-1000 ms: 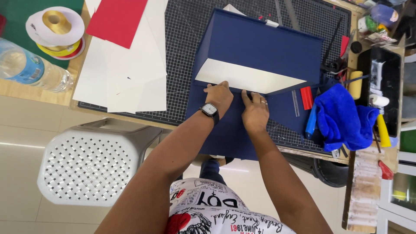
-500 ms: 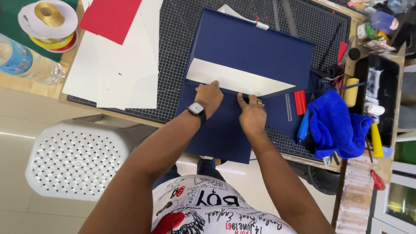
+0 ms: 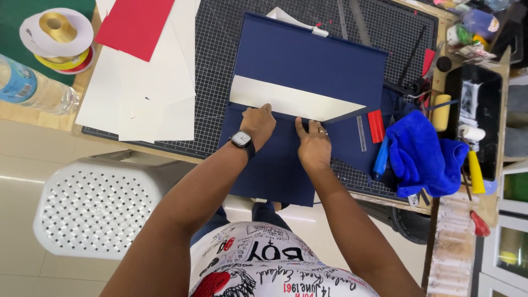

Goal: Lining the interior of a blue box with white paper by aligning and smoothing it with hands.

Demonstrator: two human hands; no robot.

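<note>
Both hands press flat on a navy sheet [image 3: 275, 165] that overhangs the worktop's [image 3: 49, 115] near edge. The left hand [image 3: 257, 124] and right hand [image 3: 313, 144] lie side by side, fingers [image 3: 267, 110] spread and gripping nothing, their tips at the crease where a navy board [image 3: 311, 69] with a cream underside rises. This looks like the creasing step; the next move likely calls for even pressure along the fold. A blue cloth [image 3: 426, 154] lies right; white sheets [image 3: 143, 99] lie left.
</note>
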